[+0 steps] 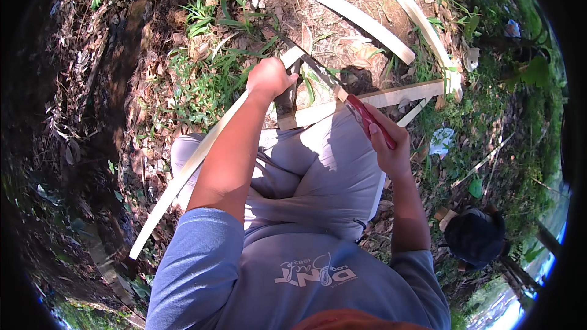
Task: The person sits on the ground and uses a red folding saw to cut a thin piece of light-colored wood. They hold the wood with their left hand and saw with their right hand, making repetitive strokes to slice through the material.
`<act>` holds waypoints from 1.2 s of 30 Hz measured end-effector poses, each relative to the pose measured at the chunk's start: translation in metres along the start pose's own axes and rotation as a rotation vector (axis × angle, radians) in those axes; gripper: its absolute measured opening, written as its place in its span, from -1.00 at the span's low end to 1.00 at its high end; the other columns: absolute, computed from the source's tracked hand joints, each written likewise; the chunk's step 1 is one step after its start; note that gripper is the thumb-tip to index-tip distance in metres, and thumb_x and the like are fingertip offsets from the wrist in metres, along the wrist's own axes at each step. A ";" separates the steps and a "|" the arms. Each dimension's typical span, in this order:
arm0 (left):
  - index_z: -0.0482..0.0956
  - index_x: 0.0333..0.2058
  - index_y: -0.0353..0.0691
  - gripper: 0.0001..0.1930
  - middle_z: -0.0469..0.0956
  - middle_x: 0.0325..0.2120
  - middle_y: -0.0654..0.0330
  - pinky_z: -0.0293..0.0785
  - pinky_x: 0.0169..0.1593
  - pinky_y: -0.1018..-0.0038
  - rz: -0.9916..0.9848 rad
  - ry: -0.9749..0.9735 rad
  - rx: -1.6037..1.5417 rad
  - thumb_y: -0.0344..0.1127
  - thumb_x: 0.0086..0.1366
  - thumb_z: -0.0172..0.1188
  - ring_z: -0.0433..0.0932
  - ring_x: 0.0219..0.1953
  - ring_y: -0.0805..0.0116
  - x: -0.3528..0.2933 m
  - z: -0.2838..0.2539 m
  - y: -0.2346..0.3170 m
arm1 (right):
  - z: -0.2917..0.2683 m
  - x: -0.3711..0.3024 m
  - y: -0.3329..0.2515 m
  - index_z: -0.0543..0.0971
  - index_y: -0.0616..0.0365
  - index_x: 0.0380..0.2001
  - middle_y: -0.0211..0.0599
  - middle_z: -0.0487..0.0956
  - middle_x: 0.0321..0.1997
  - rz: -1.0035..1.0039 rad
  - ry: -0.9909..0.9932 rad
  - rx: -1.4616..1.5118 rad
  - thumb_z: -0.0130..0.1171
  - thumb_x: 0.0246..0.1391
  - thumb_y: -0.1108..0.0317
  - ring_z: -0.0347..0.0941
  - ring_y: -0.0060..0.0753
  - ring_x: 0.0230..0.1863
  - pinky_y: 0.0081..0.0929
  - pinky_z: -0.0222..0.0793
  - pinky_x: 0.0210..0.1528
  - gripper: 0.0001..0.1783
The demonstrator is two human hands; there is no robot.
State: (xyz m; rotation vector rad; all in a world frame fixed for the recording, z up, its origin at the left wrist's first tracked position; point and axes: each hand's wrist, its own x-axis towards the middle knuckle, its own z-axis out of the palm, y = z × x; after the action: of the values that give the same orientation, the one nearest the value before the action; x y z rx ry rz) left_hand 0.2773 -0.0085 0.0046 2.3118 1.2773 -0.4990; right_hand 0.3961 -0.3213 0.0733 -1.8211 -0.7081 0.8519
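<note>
My left hand (268, 78) is closed round a long pale wooden strip (194, 157) near its far end. The strip slants across my left thigh, its near end sticking out at the lower left. My right hand (391, 146) grips the red handle of a saw (365, 116); its teeth are too small to make out. The narrow dark blade points far left and lies across the strip's far end, just beyond my left hand. A flat wooden board (391, 95) lies crosswise in front of my knees, under the saw.
A long curved-looking strip (330, 1) lies on the ground ahead, and another strip (422, 21) to its right. Grass (195, 85), dry leaves and a pale scrap (442, 140) surround my legs. A person in dark clothing (474, 238) is at the right.
</note>
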 end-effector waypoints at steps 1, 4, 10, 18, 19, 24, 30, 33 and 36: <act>0.77 -0.18 -0.30 -0.44 0.76 -0.15 -0.08 0.66 0.04 0.16 0.007 -0.026 -0.029 0.17 0.20 0.49 0.76 -0.08 0.00 0.003 -0.002 -0.003 | -0.018 -0.018 -0.007 0.57 0.31 0.29 -0.15 0.76 -0.11 0.042 -0.022 -0.054 0.14 0.44 0.35 0.58 -0.65 -0.15 -0.61 0.50 -0.04 -0.56; 0.78 -0.21 -0.29 -0.46 0.76 -0.16 -0.07 0.66 0.03 0.16 0.033 -0.004 0.023 0.16 0.20 0.49 0.76 -0.10 -0.01 0.004 -0.002 0.002 | -0.046 -0.052 -0.004 0.55 0.45 0.26 -0.10 0.76 -0.07 -0.011 0.018 0.011 0.14 0.44 0.35 0.60 -0.58 -0.14 -0.56 0.52 -0.02 -0.54; 0.79 -0.17 -0.30 -0.49 0.76 -0.15 -0.08 0.65 0.09 0.17 0.053 -0.005 0.042 0.11 0.21 0.48 0.75 -0.07 -0.03 0.004 -0.003 0.010 | 0.012 0.011 0.013 0.59 0.30 0.27 -0.12 0.77 -0.05 -0.088 0.046 0.075 0.15 0.43 0.40 0.60 -0.61 -0.12 -0.56 0.51 -0.03 -0.59; 0.76 -0.18 -0.40 -0.45 0.74 -0.14 -0.19 0.64 0.05 0.13 0.040 -0.014 0.006 0.08 0.20 0.49 0.74 -0.07 -0.08 0.014 0.001 -0.004 | 0.000 -0.003 0.002 0.61 0.21 0.27 -0.14 0.79 -0.10 -0.115 0.050 0.030 0.17 0.37 0.47 0.59 -0.67 -0.22 -0.61 0.50 -0.13 -0.57; 0.76 -0.19 -0.40 -0.46 0.74 -0.15 -0.19 0.64 0.04 0.12 0.030 -0.036 -0.007 0.08 0.20 0.49 0.75 -0.08 -0.08 0.016 0.002 -0.010 | -0.016 -0.019 -0.002 0.61 0.23 0.26 -0.13 0.79 -0.09 -0.133 0.049 0.000 0.17 0.37 0.48 0.60 -0.66 -0.23 -0.61 0.50 -0.13 -0.57; 0.77 -0.24 -0.38 -0.47 0.75 -0.22 -0.17 0.66 0.01 0.14 0.046 -0.008 0.019 0.09 0.19 0.50 0.76 -0.14 -0.10 0.013 0.002 -0.002 | -0.042 -0.049 -0.013 0.60 0.36 0.24 -0.06 0.78 -0.08 -0.141 0.013 -0.036 0.14 0.36 0.51 0.63 -0.58 -0.21 -0.58 0.51 -0.10 -0.58; 0.79 -0.16 -0.27 -0.50 0.76 -0.16 -0.09 0.69 0.03 0.14 0.066 0.047 0.093 0.09 0.19 0.47 0.76 -0.09 -0.03 0.007 0.003 0.003 | 0.040 0.041 0.024 0.60 0.25 0.27 -0.16 0.78 -0.06 -0.140 0.098 0.165 0.15 0.41 0.45 0.59 -0.63 -0.16 -0.62 0.48 -0.06 -0.59; 0.78 -0.12 -0.27 -0.48 0.76 -0.12 -0.05 0.69 0.04 0.17 0.049 0.045 0.123 0.11 0.19 0.47 0.76 -0.07 0.00 0.002 0.008 0.003 | 0.032 0.036 0.020 0.59 0.25 0.28 -0.18 0.78 -0.05 -0.048 0.085 0.174 0.13 0.43 0.44 0.58 -0.64 -0.11 -0.58 0.50 -0.03 -0.59; 0.78 -0.12 -0.28 -0.46 0.75 -0.09 -0.05 0.69 0.05 0.17 0.036 0.015 0.090 0.12 0.19 0.48 0.76 -0.05 0.01 0.010 0.008 0.001 | 0.002 -0.008 0.005 0.57 0.32 0.28 -0.12 0.77 -0.01 -0.007 0.065 0.109 0.13 0.43 0.44 0.61 -0.60 -0.03 -0.57 0.51 0.04 -0.58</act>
State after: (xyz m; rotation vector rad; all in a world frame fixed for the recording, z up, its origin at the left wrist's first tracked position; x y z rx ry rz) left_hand 0.2828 -0.0059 -0.0069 2.4123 1.2420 -0.5388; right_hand 0.3901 -0.3279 0.0703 -1.7404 -0.6143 0.8074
